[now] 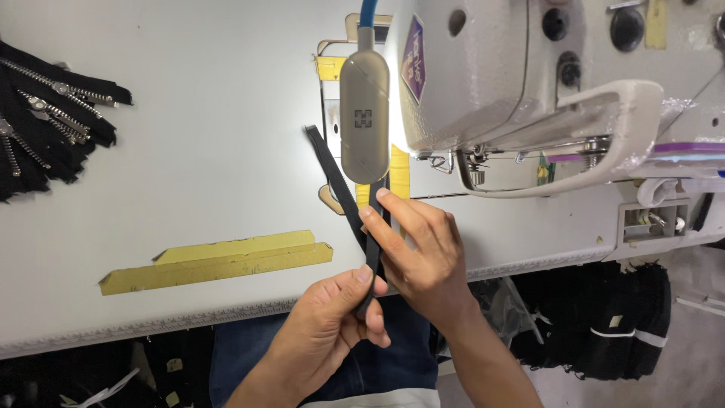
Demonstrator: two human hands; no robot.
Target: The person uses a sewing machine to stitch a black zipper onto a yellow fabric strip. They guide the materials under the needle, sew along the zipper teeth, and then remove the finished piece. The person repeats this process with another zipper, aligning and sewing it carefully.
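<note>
Gripping black zipper strip [355,204], both hands

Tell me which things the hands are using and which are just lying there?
In use:
left hand
right hand
black zipper strip

Lying about:
pile of black zippers
yellow tape strips
sewing machine
grey lamp

I see open table [211,151] across the left and middle; a hand passes freely there. Low obstacles: yellow tape strip [219,261] near the front edge, zipper pile [45,121] at far left. Right side is blocked by the sewing machine head [529,75]. Grey lamp [365,113] hangs just above both hands, tight overhead, with the black strip [340,181] beneath.
</note>
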